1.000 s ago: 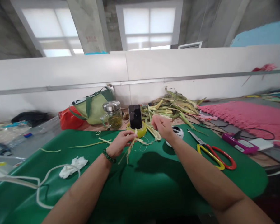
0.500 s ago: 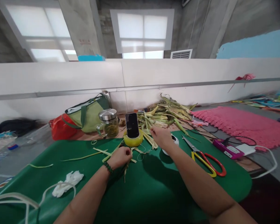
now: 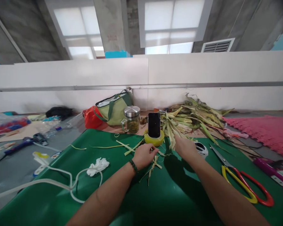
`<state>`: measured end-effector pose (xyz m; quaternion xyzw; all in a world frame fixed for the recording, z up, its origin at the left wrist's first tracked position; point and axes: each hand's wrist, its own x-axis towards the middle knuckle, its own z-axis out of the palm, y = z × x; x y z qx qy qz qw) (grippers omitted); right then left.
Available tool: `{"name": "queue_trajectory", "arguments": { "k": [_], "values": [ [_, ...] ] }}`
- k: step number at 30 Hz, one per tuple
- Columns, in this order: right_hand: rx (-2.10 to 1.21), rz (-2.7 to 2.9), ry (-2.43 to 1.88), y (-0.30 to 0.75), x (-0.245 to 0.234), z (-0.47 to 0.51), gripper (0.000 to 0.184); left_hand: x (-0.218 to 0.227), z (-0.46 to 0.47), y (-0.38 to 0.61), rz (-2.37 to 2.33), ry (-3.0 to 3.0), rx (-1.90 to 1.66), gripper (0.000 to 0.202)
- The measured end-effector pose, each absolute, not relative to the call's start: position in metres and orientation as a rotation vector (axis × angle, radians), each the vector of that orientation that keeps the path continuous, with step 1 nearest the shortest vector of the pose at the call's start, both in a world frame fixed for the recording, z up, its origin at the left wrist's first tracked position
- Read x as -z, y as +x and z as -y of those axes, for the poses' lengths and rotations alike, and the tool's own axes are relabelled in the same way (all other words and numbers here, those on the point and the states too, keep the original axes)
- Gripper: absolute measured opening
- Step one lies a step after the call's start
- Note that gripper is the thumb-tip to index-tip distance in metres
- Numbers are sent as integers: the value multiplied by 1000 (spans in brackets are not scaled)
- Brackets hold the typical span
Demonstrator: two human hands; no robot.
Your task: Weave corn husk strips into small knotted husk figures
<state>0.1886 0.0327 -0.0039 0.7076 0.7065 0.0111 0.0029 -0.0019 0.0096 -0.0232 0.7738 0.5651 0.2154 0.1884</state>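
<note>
My left hand [image 3: 143,156], with a green bead bracelet at the wrist, is pinched closed at the top of a small knotted corn husk piece [image 3: 152,167]. Loose ends of that piece hang toward me over the green mat [image 3: 169,194]. My right hand [image 3: 185,148] is closed at a pale corn husk [image 3: 171,133], its fingertips partly hidden. Fine thread [image 3: 164,147] shows between the hands. Just beyond them a phone [image 3: 154,125] stands in a yellow roll of tape [image 3: 159,141]. Husk strips [image 3: 127,147] lie left of my left hand.
Large scissors [image 3: 235,175] with red and yellow handles lie at the right, near a white round object [image 3: 201,149]. A husk pile [image 3: 195,113], a glass jar [image 3: 133,121] and a green bag [image 3: 118,108] line the back. Crumpled tissue [image 3: 97,166] and white cable [image 3: 70,186] lie left.
The view has turned left, so things sit further right. My right hand has come down beside the pale husk. My left hand stays at the knotted piece.
</note>
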Motion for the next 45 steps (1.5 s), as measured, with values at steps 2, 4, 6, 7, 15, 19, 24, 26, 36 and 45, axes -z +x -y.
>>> {"name": "queue_trajectory", "arguments": {
  "k": [2,4,6,7,15,19,24,26,36,45],
  "values": [
    [-196,-2253,2392,193,-1,-28,32,20,-12,-6,-1577,2143,-709,32],
    [-382,-2379,2547,196,-3,-23,33,18,-12,-8,-1519,2095,-856,32],
    [-517,-2634,2584,196,0,-20,31,16,-11,-7,-1397,1964,-1001,36],
    [-541,-2790,2547,195,3,-19,30,15,-10,-6,-1310,1870,-1033,38],
    [-228,-3294,2090,166,30,-11,26,21,-10,7,-1029,1381,-933,46],
    [509,-3296,2065,163,29,-13,20,26,-15,8,-1073,1260,-892,40],
    [1114,-3184,2129,171,21,-18,14,18,-16,1,-1017,1231,-898,34],
    [1019,-3215,2150,171,18,-17,14,15,-16,-1,-1034,1266,-907,35],
    [640,-3007,2179,170,3,-7,27,19,-15,3,-1151,1398,-981,39],
    [117,-2275,2465,175,-14,-25,33,25,-17,-1,-1201,1646,-966,47]
  ]
}}
